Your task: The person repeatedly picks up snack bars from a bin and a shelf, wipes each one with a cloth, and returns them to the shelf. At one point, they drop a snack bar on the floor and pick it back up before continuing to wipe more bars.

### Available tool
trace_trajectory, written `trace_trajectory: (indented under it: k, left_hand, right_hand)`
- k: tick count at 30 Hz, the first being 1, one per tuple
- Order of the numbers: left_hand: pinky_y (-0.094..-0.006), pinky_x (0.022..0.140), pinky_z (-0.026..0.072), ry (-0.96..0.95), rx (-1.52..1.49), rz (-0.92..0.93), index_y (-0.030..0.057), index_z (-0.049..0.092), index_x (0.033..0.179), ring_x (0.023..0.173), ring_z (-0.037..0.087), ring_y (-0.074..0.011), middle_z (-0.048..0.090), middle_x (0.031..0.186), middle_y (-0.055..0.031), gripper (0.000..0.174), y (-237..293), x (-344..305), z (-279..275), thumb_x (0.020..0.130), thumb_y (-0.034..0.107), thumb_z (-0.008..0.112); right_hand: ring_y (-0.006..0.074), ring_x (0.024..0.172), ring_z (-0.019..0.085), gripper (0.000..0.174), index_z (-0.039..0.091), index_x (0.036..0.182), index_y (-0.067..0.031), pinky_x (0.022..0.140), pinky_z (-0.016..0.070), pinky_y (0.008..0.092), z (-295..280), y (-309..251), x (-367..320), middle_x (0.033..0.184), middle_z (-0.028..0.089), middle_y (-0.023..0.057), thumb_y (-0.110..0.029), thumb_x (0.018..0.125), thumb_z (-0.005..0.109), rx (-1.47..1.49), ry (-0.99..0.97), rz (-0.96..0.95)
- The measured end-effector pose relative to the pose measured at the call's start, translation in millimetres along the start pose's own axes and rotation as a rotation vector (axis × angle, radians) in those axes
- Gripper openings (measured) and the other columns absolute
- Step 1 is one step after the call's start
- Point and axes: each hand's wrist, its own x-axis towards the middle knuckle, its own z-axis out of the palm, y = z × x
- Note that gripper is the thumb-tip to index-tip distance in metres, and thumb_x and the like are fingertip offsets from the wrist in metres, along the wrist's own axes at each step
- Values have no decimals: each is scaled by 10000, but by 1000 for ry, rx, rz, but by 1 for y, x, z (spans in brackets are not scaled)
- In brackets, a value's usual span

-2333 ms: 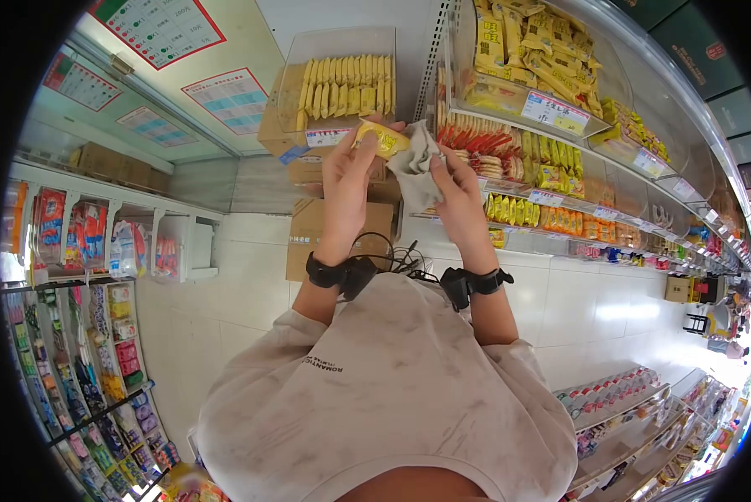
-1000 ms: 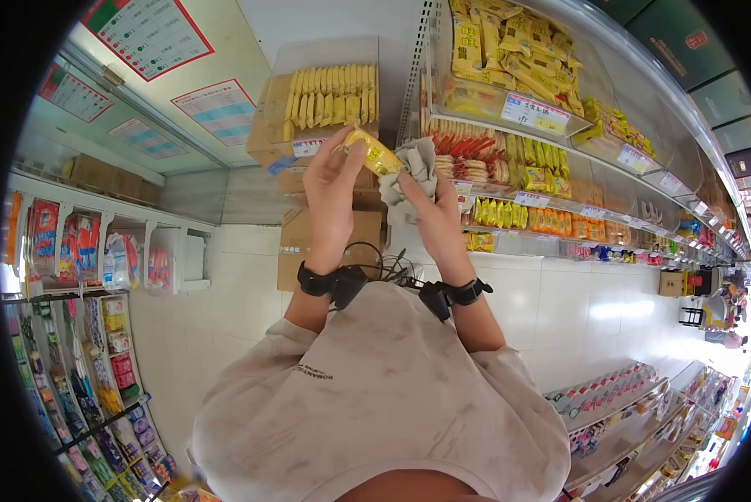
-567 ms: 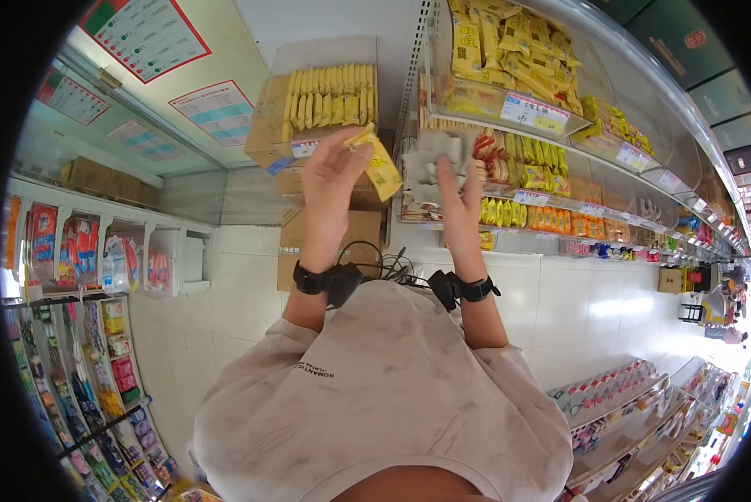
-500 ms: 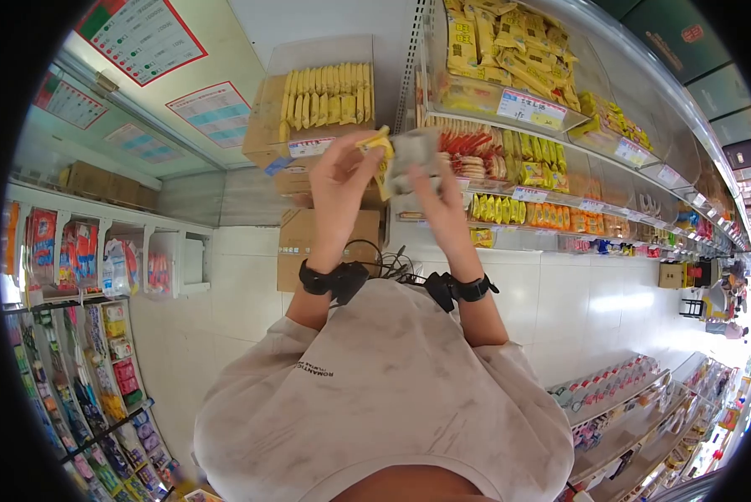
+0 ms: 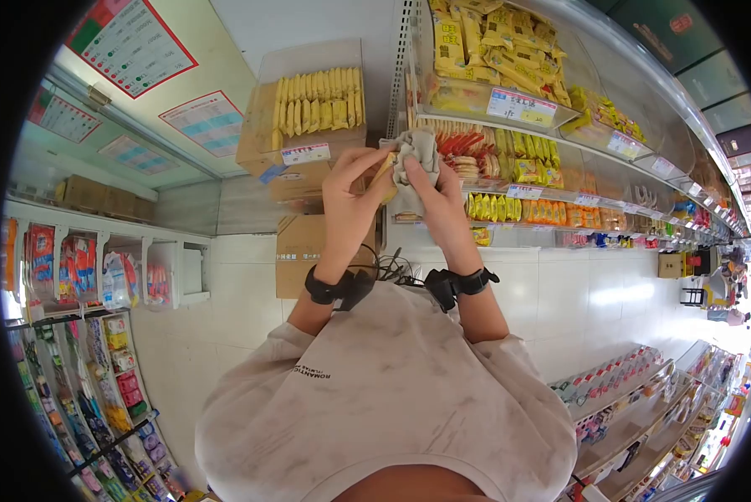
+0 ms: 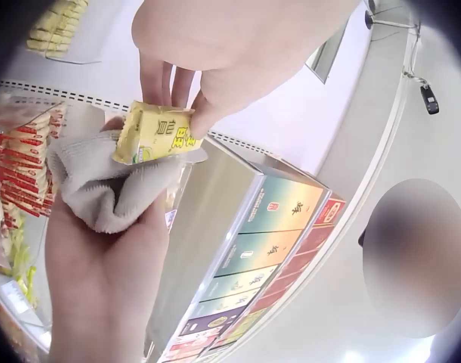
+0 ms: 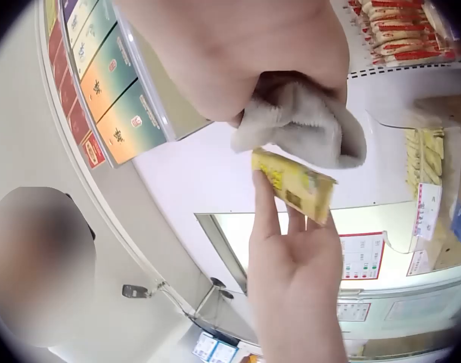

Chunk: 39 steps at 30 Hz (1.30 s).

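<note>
Between thumb and fingers, my left hand (image 5: 352, 182) pinches a small yellow snack packet (image 6: 155, 133) with printed characters. My right hand (image 5: 444, 199) grips a crumpled light grey cloth (image 5: 417, 153), its thumb pressed on the folds. The cloth is right against the packet and covers much of it in the head view. In the left wrist view, the packet overlaps the cloth's upper edge. Seen from the right wrist, the packet (image 7: 294, 186) stays flat and whole in the left hand's fingertips, just below the bunched cloth (image 7: 310, 128).
A clear bin of upright yellow packets (image 5: 319, 113) stands on cartons ahead. To the right, shelves hold a bin of larger yellow packets (image 5: 497, 42) and rows of smaller snacks (image 5: 513, 159). A cardboard box (image 5: 300, 259) and black cables (image 5: 380, 266) lie below the hands.
The cloth came away from the packet to the right, then moved back against it. The packet turned in the left hand's fingers. The head view shifted slightly.
</note>
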Motion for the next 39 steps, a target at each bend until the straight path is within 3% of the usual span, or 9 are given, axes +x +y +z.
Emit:
trace_trajectory:
  k: [7, 10, 19, 22, 25, 28, 34, 37, 39]
  left_hand:
    - [-248, 797, 527, 22, -109, -57, 7, 677, 1187, 877, 646, -99, 666, 1008, -50, 317, 2, -4, 10, 878, -47, 723]
    - [-252, 797, 532, 27, -139, -59, 3, 689, 1143, 873, 650, -99, 668, 996, -51, 283, -1, -4, 11, 869, -46, 738]
    - [-283, 769, 525, 33, 155, 126, -9, 718, 1116, 912, 649, -173, 626, 1074, -84, 290, 5, -3, 6, 833, -69, 735]
    - [-336, 807, 511, -37, 324, 322, 6, 702, 1164, 969, 624, -252, 595, 1107, -101, 388, -4, -6, 10, 786, -78, 733]
    - [-388, 850, 495, -117, 429, 290, 11, 680, 1195, 1007, 589, -305, 575, 1123, -113, 445, 11, -7, 10, 761, -63, 745]
    - [-364, 852, 511, -124, 402, 229, 14, 658, 1253, 998, 622, -270, 598, 1122, -111, 509, 13, -11, 12, 759, -57, 756]
    - [-351, 879, 518, -53, 488, 501, 16, 634, 1290, 998, 640, -258, 684, 1113, -129, 510, 16, -7, 13, 799, -33, 765]
    - [-329, 888, 510, 78, 82, 153, 15, 650, 1281, 993, 645, -239, 698, 1111, -131, 422, 8, -12, 16, 866, -22, 721]
    - [-329, 837, 525, 88, -61, 72, 2, 660, 1258, 933, 643, -212, 671, 1134, -120, 356, 10, -10, 14, 904, -12, 693]
  right_hand:
    - [69, 877, 609, 247, 649, 1170, 23, 756, 506, 249, 5, -3, -2, 1000, 693, 27, -117, 970, 685, -103, 78, -229]
    - [77, 863, 605, 226, 650, 1147, 31, 751, 505, 251, -3, 1, 1, 994, 691, 33, -101, 966, 680, -558, 120, -570]
    - [75, 876, 639, 228, 644, 1130, -28, 750, 514, 248, 4, -7, -5, 1024, 693, 24, -174, 968, 710, 283, 2, 101]
    - [75, 887, 647, 217, 648, 1122, -27, 744, 514, 244, 1, -4, -2, 1041, 694, 21, -168, 968, 708, 228, 20, 165]
    - [77, 884, 648, 242, 646, 1139, -17, 744, 514, 247, -1, 3, 0, 1045, 697, 37, -173, 966, 710, 232, 77, 75]
    - [83, 880, 651, 245, 650, 1135, -4, 745, 516, 250, -3, 11, 5, 1041, 700, 48, -176, 970, 704, 14, 150, -133]
    - [132, 973, 663, 331, 564, 1275, -16, 841, 537, 308, 9, -31, -12, 1151, 673, 82, -262, 1053, 565, 409, 70, -26]
    - [154, 1054, 652, 379, 511, 1347, -24, 891, 533, 332, 3, -33, -8, 1220, 642, 92, -295, 1081, 503, 566, 65, 133]
    - [139, 1069, 637, 394, 519, 1343, -21, 895, 525, 317, 2, -16, -6, 1225, 634, 76, -309, 1074, 524, 501, 105, 111]
